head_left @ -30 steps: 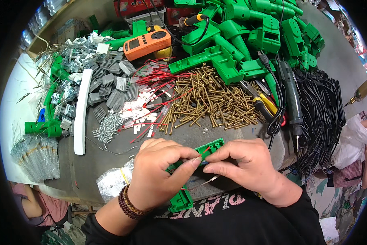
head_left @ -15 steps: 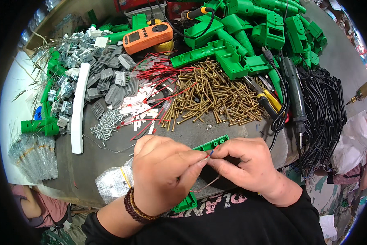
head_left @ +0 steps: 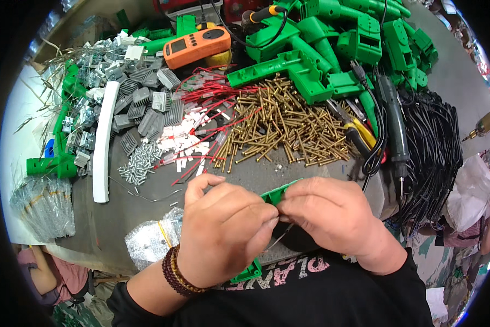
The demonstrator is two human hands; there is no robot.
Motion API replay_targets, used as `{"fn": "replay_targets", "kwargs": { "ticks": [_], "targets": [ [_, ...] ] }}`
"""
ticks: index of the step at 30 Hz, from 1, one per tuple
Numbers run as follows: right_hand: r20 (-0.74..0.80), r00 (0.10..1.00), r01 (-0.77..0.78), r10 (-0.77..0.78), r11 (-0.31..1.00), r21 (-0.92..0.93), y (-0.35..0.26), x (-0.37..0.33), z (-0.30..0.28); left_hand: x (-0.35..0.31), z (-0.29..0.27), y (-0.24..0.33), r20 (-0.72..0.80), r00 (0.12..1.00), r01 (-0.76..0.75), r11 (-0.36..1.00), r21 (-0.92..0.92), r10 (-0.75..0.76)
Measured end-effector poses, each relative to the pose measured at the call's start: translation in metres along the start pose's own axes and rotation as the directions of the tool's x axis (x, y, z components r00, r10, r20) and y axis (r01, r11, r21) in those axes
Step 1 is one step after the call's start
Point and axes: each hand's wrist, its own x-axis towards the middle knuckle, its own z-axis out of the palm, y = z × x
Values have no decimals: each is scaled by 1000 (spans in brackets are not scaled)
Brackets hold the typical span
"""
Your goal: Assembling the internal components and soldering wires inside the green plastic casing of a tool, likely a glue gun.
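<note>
My left hand (head_left: 223, 226), with a beaded bracelet on its wrist, is closed in a pinch. Its fingertips meet those of my right hand (head_left: 329, 218), also pinched. Thin wires are between them, but the fingers hide their ends. A thin pale wire (head_left: 280, 237) runs down below the fingertips. Behind the hands, the upper end of a green plastic housing (head_left: 273, 196) shows beside my right fingers. Green plastic (head_left: 249, 271) also shows lower down, against my black top; my left hand covers whatever lies between.
Beyond my hands lie piles of brass-coloured screws (head_left: 288, 122), white pieces with red wires (head_left: 185, 136), grey finned blocks (head_left: 141, 109) and small silver screws (head_left: 140, 166). Green housings (head_left: 359, 41), an orange meter (head_left: 197, 46), an electric screwdriver (head_left: 393, 120) and black cables (head_left: 430, 147) surround them.
The green housing has tilted, showing less of its inside. Both hands have turned slightly, and the red and blue wire bits visible before are now hidden by my fingers.
</note>
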Motion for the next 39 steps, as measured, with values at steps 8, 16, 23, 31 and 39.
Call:
{"fn": "replay_targets", "kwargs": {
  "ticks": [8,16,23,31,39],
  "targets": [
    [82,993,-70,81,989,-128,-5,7,-1,-1,10,8,-80,993,-71,985,160,84],
    [760,407,-911,507,163,379,-4,38,-27,-3,3,-1,-11,1000,-18,998,-66,18],
    [127,991,39,-38,999,-4,6,12,-9,-2,3,-2,22,1000,-5,991,-134,8],
    [451,786,-611,423,643,462,-1,20,-11,-3,2,-1,-15,999,-45,997,-67,44],
    [689,659,-570,302,798,195,22,12,-63,-1,4,-1,-20,1000,7,994,-105,-9]
  ]
}}
